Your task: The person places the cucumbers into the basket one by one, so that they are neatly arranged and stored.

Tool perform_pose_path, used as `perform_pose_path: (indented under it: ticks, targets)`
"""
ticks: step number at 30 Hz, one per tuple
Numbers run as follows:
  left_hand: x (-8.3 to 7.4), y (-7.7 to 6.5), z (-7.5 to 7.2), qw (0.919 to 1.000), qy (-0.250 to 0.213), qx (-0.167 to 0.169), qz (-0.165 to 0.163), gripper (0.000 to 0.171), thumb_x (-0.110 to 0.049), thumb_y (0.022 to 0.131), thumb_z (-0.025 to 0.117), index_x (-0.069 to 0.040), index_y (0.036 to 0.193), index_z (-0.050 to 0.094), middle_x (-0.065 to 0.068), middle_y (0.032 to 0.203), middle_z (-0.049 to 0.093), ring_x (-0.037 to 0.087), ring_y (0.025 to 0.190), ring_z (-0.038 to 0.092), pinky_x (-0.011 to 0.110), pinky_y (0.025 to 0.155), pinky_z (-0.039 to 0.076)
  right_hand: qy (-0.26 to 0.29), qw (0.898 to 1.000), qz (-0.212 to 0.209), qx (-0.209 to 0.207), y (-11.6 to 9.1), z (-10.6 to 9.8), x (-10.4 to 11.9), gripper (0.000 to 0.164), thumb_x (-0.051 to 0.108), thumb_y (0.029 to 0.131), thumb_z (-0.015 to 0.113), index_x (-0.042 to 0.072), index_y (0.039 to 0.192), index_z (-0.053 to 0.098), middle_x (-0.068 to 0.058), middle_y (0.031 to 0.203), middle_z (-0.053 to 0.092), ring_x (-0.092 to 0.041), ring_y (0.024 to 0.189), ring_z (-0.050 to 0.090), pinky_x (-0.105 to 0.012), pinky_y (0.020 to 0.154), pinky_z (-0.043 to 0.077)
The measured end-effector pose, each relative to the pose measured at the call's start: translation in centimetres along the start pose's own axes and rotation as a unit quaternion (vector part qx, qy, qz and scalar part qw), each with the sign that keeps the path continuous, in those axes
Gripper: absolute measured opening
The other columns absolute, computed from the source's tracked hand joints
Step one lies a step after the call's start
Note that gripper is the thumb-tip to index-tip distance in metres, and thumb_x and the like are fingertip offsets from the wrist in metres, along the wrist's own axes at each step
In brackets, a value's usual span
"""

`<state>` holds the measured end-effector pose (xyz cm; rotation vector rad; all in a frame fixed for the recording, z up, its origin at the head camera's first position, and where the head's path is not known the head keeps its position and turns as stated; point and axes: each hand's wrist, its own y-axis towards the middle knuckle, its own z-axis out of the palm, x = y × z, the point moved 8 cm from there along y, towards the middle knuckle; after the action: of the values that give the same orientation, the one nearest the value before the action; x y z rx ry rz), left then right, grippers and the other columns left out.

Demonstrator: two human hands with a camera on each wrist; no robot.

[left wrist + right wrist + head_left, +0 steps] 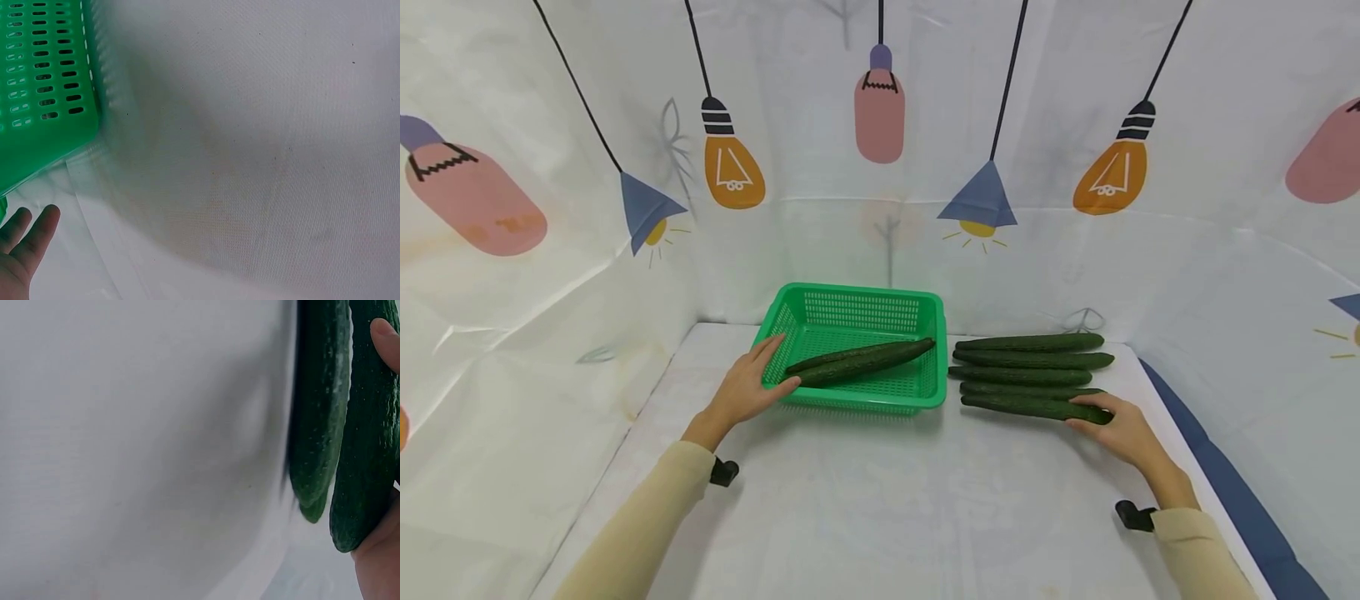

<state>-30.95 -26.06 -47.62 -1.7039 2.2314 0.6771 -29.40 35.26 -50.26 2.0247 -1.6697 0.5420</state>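
My right hand (pixel 1116 429) grips the right end of the nearest cucumber (pixel 1022 406), thumb on the near side and fingers over the top. In the right wrist view that cucumber (pixel 362 462) lies against the hand, with another cucumber (pixel 319 406) beside it. Several more cucumbers (pixel 1030 359) lie in a row just behind, roughly parallel. At the left front corner of a green plastic basket (pixel 857 396), my left hand (pixel 747 387) rests with fingers spread along the rim. Two fairly straight fingers (pixel 39 234) show in the left wrist view. Inside the basket lie two cucumbers (pixel 865 362), side by side.
A white-covered table (pixel 880 500) bears everything, and its right edge runs close by the right hand. Behind stands a white cloth backdrop (pixel 820 242) printed with lamps. Dark blue fabric (pixel 1225 475) hangs beyond the right edge.
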Motion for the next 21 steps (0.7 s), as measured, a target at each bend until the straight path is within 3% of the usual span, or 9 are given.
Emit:
perform_pose_path:
  ticks: [9, 21]
  targets:
    - [0.0, 0.0, 0.2, 0.9999, 0.002, 0.008, -0.011, 0.09, -0.059, 0.093, 0.064, -0.019, 0.165, 0.027, 0.016, 0.173, 0.013, 0.055, 0.147, 0.032, 0.076, 0.11, 0.032, -0.011, 1.0, -0.013, -0.026, 0.2, -0.9, 1.5, 0.052, 0.04, 0.09, 0.08, 0.005, 0.127, 0.07, -0.03, 0.136, 0.061, -0.054, 0.129, 0.051, -0.072, 0.1, 0.039]
    - [0.0, 0.1, 0.0, 0.9998, 0.017, 0.013, 0.001, 0.088, -0.059, 0.095, 0.062, -0.018, 0.165, 0.028, 0.021, 0.172, 0.012, 0.057, 0.144, 0.037, 0.074, 0.11, 0.034, -0.021, 0.998, -0.042, -0.029, 1.4, -2.6, 4.2, 0.051, 0.038, 0.089, 0.081, 0.007, 0.129, 0.07, -0.028, 0.136, 0.06, -0.053, 0.127, 0.051, -0.072, 0.099, 0.039]
